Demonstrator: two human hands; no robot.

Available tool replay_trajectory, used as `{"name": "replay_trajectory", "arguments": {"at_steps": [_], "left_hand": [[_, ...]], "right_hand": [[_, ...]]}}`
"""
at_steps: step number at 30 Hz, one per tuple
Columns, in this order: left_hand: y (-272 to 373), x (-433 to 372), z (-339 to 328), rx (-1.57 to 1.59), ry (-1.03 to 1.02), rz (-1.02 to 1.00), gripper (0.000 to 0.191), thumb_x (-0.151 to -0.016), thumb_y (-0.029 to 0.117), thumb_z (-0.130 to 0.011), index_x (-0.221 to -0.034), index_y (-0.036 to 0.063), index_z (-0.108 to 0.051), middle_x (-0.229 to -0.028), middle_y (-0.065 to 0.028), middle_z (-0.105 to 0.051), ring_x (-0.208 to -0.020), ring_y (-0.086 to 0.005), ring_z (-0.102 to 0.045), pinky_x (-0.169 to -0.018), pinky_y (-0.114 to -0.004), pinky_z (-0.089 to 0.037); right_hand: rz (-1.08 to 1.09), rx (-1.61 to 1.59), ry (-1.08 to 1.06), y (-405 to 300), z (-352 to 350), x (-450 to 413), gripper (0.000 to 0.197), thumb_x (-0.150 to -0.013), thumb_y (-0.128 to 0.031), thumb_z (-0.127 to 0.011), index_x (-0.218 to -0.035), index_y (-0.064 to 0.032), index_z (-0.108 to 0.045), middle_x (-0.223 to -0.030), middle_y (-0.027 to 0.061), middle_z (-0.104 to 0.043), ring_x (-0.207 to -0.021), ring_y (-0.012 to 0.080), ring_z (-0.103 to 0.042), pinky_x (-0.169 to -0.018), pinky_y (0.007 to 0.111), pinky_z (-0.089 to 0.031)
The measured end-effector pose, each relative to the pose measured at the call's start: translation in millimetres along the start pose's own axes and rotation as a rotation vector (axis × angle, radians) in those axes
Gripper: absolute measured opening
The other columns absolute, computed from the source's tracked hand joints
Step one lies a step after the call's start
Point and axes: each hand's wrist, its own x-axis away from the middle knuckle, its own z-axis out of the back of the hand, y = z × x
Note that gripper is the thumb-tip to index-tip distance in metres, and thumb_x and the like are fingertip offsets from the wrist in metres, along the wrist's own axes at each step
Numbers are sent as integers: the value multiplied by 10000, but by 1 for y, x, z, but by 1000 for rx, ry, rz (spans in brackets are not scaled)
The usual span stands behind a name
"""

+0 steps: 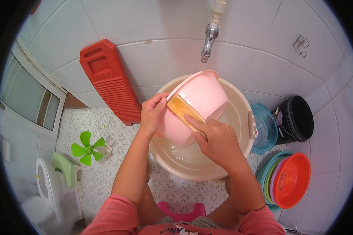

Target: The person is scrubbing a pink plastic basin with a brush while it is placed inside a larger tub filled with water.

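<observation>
A pink plastic basin (pixel 206 91) is tilted on its side above a large cream plastic tub (pixel 244 138). My left hand (pixel 153 113) grips the pink basin by its rim, thumb toward me. In my right hand (pixel 216 141) is a scrubbing brush with a yellowish back (pixel 182 109), its index finger stretched along the back. The bristles, mostly hidden, press against the basin's outer wall. Below the basin, shallow water (pixel 179 152) with ripples and a few bubbles shows in the tub. Drops wet the pink surface.
A chrome tap (pixel 209 41) juts from the wall above the tub. Left stands a red washboard (pixel 111 85); a green fan blade (pixel 88 149) lies beyond. At right are a blue basin (pixel 263 129), a black bucket (pixel 301 117) and stacked basins (pixel 294 179). A pink stool (pixel 182 216) is beneath me.
</observation>
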Motion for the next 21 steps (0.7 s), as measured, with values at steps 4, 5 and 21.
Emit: {"name": "replay_trajectory", "arguments": {"at_steps": [4,5,21], "left_hand": [[-2,0,-2,-59,18,-26,292,-953,201,-531,-1079,-37,-644,-972,-56,-657,-892,-118,-570,-829,-260,-450],[-3,0,-1,-51,23,-19,289,-953,200,-530,-1073,-37,-644,-968,-54,-656,-888,-116,-569,-826,-259,-450],[-6,0,-5,89,97,57,237,-945,169,-540,-1052,-25,-624,-933,-25,-641,-851,-86,-554,-793,-242,-453]], "right_hand": [[-50,-34,17,6,1,-5,440,-817,-209,-655,-1253,-259,-621,-735,141,-602,-651,343,-622,-615,446,-501],[-69,-69,25,8,2,-6,443,-816,-207,-655,-1254,-256,-621,-738,147,-608,-658,344,-625,-619,450,-500],[-154,-53,9,-29,-31,5,601,-885,-177,-594,-1448,-194,-387,-737,204,-583,-678,387,-600,-659,459,-487]]}}
